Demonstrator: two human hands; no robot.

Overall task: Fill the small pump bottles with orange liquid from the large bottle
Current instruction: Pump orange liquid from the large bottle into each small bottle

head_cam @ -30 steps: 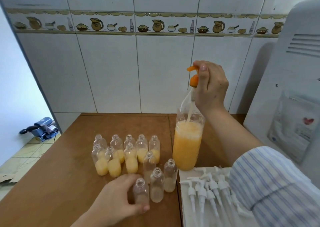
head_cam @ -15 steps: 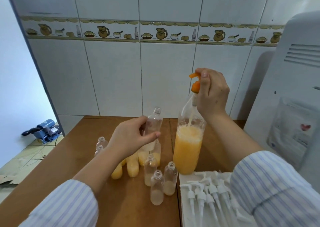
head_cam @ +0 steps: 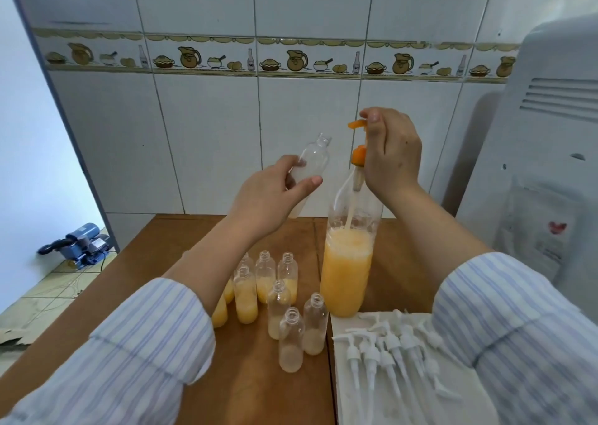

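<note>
The large bottle [head_cam: 348, 272] stands on the wooden table [head_cam: 161, 256], about two thirds full of orange liquid. Its orange pump head [head_cam: 358, 133] is raised above the neck, and my right hand [head_cam: 391, 152] grips it from the right. My left hand [head_cam: 275, 194] holds a small clear bottle [head_cam: 312, 162] in the air, tilted, its open mouth just left of the pump spout. Several small open bottles [head_cam: 278, 308] stand on the table below, some part-filled with orange liquid, the nearest ones almost empty.
A white cloth [head_cam: 349, 392] at the front right carries several white pump tops [head_cam: 388, 356]. A white appliance [head_cam: 547, 165] stands at the right. The tiled wall runs behind the table. A blue machine [head_cam: 79, 243] lies on the floor at the left.
My left hand has picked a small bottle off the table and lifted it up beside the pump spout. My right hand has stayed on the pump head.
</note>
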